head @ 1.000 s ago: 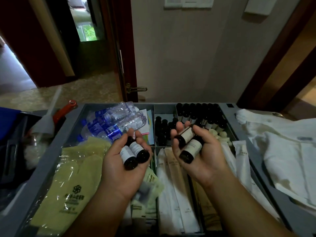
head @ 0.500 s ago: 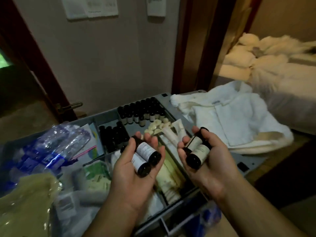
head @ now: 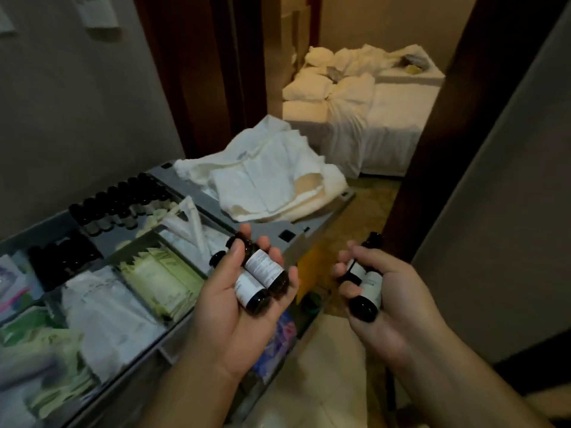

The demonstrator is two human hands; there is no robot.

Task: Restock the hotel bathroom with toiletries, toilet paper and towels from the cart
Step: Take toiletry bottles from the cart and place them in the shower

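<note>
Two small dark toiletry bottles with white labels are cradled in the upturned left hand, whose fingers are curled up round them. A second pair of bottles is gripped in the right hand, the fingers wrapped across the labelled bodies and the caps pointing away. Both hands are held near, at the right end of the grey cart tray. In the tray, rows of matching bottles stand in the far compartments, pale green sachets lie nearer, and white towels are piled on the far right end. The held bottles are judged light, rigid and smooth, hence liable to roll or slip against one another; whether they are glass or plastic cannot be told. A hold round the body, not the cap, is advised.
</note>
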